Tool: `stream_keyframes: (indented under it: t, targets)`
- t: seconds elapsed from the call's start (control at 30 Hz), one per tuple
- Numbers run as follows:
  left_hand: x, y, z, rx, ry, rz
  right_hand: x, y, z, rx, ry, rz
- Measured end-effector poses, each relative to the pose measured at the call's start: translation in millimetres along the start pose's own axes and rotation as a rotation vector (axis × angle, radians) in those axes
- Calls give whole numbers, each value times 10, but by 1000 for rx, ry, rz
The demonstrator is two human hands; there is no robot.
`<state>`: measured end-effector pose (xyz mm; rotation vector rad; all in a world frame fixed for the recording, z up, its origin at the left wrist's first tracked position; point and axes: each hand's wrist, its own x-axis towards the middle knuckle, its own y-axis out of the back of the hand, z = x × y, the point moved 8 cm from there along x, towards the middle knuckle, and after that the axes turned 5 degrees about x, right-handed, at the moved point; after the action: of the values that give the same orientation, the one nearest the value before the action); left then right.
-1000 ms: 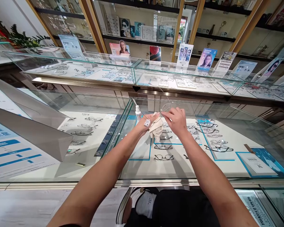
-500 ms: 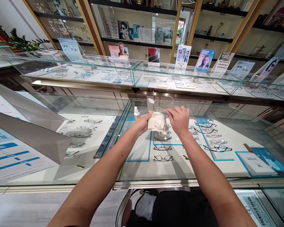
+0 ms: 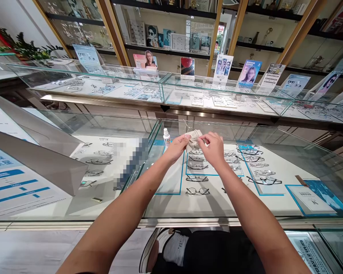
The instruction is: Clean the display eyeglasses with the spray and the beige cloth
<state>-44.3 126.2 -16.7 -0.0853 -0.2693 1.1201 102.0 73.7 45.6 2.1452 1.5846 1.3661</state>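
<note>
My left hand (image 3: 177, 147) is closed on a cream cloth (image 3: 193, 139) above the glass display case. Close to its right side, my right hand (image 3: 213, 145) has its fingers pinched at the cloth's edge. Thin wire-like parts, apparently of a pair of glasses (image 3: 185, 125), stick up behind the cloth; the cloth and fingers hide the rest. Just left of my left hand stands a small white bottle (image 3: 166, 137) on the glass. Several pairs of glasses, such as a dark-rimmed pair (image 3: 197, 191), lie inside the case below my hands.
White folded signs (image 3: 25, 179) stand on the glass at the left. Behind, a second glass case (image 3: 125, 99) carries upright cards, among them a blue one (image 3: 249, 73). Shelves with framed pictures line the back. The near case's front edge (image 3: 188, 222) runs below my forearms.
My right hand has moved left and in against the cloth. The cloth is now bunched smaller and higher between my hands, and the thin wire parts have shifted left.
</note>
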Motion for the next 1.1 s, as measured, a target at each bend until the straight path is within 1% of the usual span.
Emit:
stream_keyframes:
  t: [0.13, 0.23, 0.43, 0.57, 0.7, 0.8, 0.9, 1.0, 1.1]
  targets:
    - [-1, -44, 26, 8, -33, -23, -32, -73, -53, 6, 8, -50]
    - [-16, -63, 43, -2, -38, -12, -48, -118, -96, 30, 36, -79]
    - [-51, -2, 49, -45, -36, 116, -81, -211, -140, 50, 51, -115]
    - [-67, 38, 54, -46, -36, 191, -111, -233, -213, 37, 65, -126]
    - [-55, 68, 53, -95, -33, 223, -125, -234, -259, 106, 64, -140]
    - [-31, 79, 64, -157, -31, 211, -96, -236, -169, 276, -2, -127]
    - [-17, 48, 106, -158, -32, 149, -58, -280, 9, 507, -141, -122]
    - [-28, 49, 142, -140, -37, 145, -54, -377, 107, 674, -256, -181]
    - [-43, 59, 129, -140, -32, 169, -76, -437, 105, 744, -318, -229]
